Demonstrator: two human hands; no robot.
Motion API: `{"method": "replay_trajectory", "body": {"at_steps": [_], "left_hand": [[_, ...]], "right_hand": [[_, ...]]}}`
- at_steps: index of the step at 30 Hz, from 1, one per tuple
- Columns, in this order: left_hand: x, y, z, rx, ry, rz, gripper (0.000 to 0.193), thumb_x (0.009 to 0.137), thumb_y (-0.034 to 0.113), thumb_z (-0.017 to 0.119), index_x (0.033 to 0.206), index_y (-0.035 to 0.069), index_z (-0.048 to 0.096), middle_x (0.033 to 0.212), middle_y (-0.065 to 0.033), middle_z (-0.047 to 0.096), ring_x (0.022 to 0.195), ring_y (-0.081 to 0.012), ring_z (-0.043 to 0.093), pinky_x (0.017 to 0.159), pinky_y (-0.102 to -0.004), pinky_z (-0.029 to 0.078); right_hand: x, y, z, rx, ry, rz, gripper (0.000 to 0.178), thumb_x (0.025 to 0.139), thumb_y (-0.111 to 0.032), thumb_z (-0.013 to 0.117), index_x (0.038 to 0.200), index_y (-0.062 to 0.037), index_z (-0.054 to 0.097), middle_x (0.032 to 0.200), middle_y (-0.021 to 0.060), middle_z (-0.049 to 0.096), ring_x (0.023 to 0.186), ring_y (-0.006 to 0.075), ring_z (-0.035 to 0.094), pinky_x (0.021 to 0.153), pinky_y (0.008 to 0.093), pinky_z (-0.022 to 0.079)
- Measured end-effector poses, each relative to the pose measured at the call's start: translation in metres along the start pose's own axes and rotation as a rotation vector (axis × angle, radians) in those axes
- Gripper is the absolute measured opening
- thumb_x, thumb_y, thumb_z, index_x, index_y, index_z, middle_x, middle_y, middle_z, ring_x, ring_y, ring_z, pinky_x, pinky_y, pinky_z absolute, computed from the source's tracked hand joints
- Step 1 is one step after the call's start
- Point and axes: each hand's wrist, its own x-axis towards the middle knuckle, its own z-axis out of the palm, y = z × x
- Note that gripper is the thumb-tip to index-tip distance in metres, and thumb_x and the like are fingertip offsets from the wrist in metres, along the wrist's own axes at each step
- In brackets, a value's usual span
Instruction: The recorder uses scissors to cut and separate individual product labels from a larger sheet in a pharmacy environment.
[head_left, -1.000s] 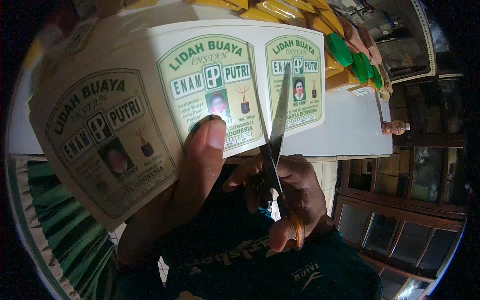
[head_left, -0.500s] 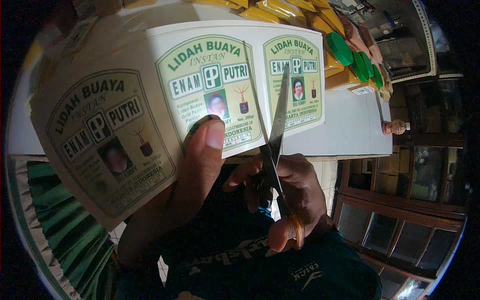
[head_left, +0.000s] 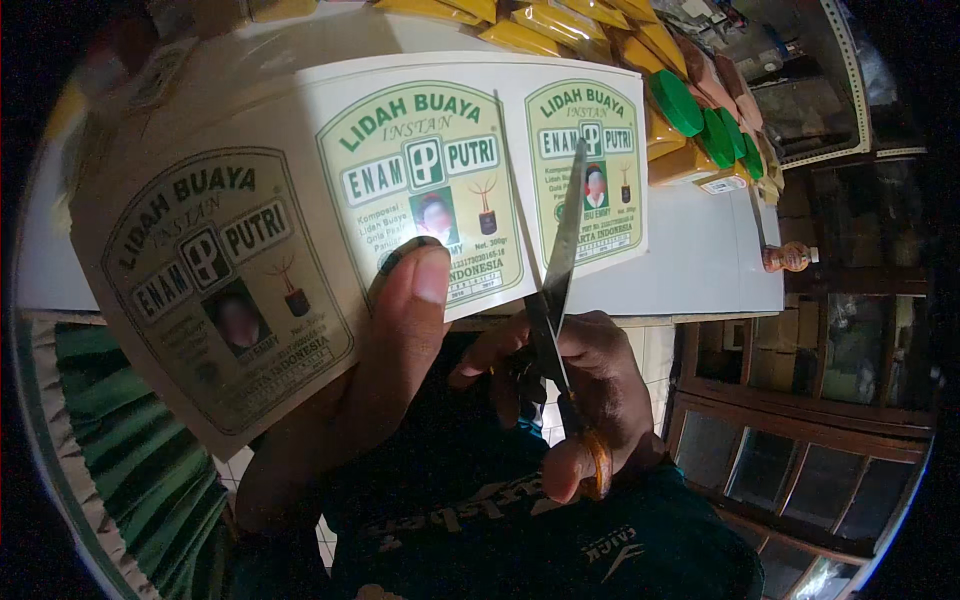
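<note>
A strip of printed labels [head_left: 512, 150], cream and green with arched tops, spans the middle of the view, its left part in shadow. My left hand [head_left: 405, 310] grips its lower edge, the thumb pressed on the middle label and the fingers hidden behind. My right hand [head_left: 610, 380] holds scissors [head_left: 562, 270] with an amber-coloured handle loop around the thumb. Their blades are spread at the gap between the middle and right labels. One blade lies in front of the right label; a thin dark line runs up the gap beside it.
Behind the strip is a white table [head_left: 700, 260]. Yellow packets [head_left: 535, 30] and green-lidded containers [head_left: 676, 103] crowd its far right. A small bottle [head_left: 790, 257] lies near its right edge. Pleated green cloth [head_left: 135, 430] hangs at left; a wooden glass-paned cabinet [head_left: 790, 440] stands at right.
The left part of the label strip has shifted slightly right and down. The scissors have moved a little right, their blades still spread. Both hands keep their holds.
</note>
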Motion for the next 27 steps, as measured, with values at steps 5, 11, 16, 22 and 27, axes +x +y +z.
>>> {"method": "replay_trajectory", "body": {"at_steps": [5, 11, 16, 22, 27], "left_hand": [[0.001, 0.001, 0.001, 0.023, 0.001, 0.01, 0.038, 0.092, 0.033, 0.054, 0.11, -0.001, 0.054, 0.094, -0.0091, 0.058, 0.08, -0.0139, 0.055, 0.069, -0.0258, 0.047], [0.001, 0.0, 0.002, 0.056, 0.008, 0.021, 0.038, 0.093, 0.032, 0.053, 0.11, -0.001, 0.054, 0.094, -0.0092, 0.058, 0.08, -0.014, 0.055, 0.069, -0.0259, 0.047], [0.001, -0.001, 0.003, 0.081, 0.012, 0.032, 0.038, 0.093, 0.032, 0.053, 0.11, -0.001, 0.054, 0.094, -0.0093, 0.058, 0.08, -0.0141, 0.055, 0.069, -0.026, 0.047], [0.001, -0.001, 0.004, 0.115, 0.018, 0.043, 0.037, 0.093, 0.032, 0.053, 0.11, -0.001, 0.054, 0.094, -0.0094, 0.058, 0.08, -0.0142, 0.056, 0.069, -0.0261, 0.047], [-0.002, 0.001, 0.003, 0.141, 0.022, 0.052, 0.037, 0.093, 0.032, 0.053, 0.11, -0.002, 0.054, 0.094, -0.0094, 0.058, 0.08, -0.0143, 0.056, 0.069, -0.0262, 0.047]], "right_hand": [[0.001, 0.0, 0.001, 0.017, 0.026, -0.049, 0.088, 0.061, -0.048, 0.082, 0.126, 0.0003, 0.046, 0.1, 0.023, 0.062, 0.064, 0.0147, 0.06, 0.054, 0.024, 0.046], [0.003, -0.002, 0.001, 0.039, 0.008, 0.013, 0.09, 0.057, -0.051, 0.083, 0.121, 0.0029, 0.05, 0.099, 0.0214, 0.063, 0.063, 0.015, 0.06, 0.053, 0.0243, 0.046], [0.004, -0.004, 0.004, 0.049, 0.031, 0.011, 0.086, 0.057, -0.05, 0.083, 0.12, 0.0007, 0.051, 0.099, 0.021, 0.063, 0.063, 0.0148, 0.06, 0.054, 0.024, 0.046], [0.004, -0.002, 0.019, 0.051, 0.23, -0.017, 0.075, 0.06, -0.052, 0.077, 0.116, -0.0073, 0.056, 0.096, 0.0184, 0.064, 0.063, 0.0135, 0.061, 0.051, 0.0221, 0.044], [0.005, -0.01, 0.016, 0.053, 0.218, 0.206, 0.075, 0.057, -0.054, 0.077, 0.103, 0.0027, 0.06, 0.079, 0.0133, 0.066, 0.052, 0.0089, 0.058, 0.045, 0.0202, 0.043]]}}
